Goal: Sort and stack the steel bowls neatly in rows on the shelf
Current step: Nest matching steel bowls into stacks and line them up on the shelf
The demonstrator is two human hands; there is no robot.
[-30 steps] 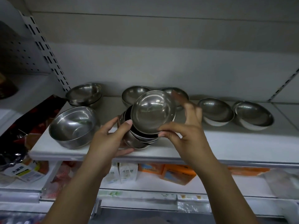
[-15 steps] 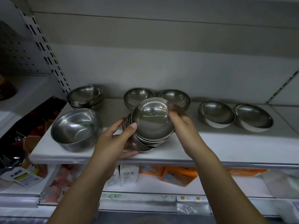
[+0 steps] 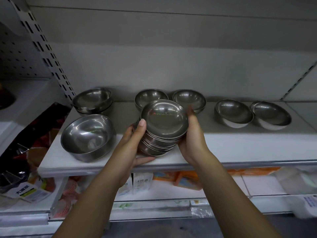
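The shelf (image 3: 231,152) is only partly sorted: the big bowl (image 3: 87,134) sits alone at front left, and four loose bowls (image 3: 234,111) wait at the back and right. My left hand (image 3: 132,145) and right hand (image 3: 192,140) cup the small nested stack (image 3: 163,121) at front middle, fingers (image 3: 142,127) curled round its sides.

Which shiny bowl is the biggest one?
The single bowl at the front left of the shelf, left of the stack of small bowls held by the left hand and right hand. It is wider and deeper than every other bowl.
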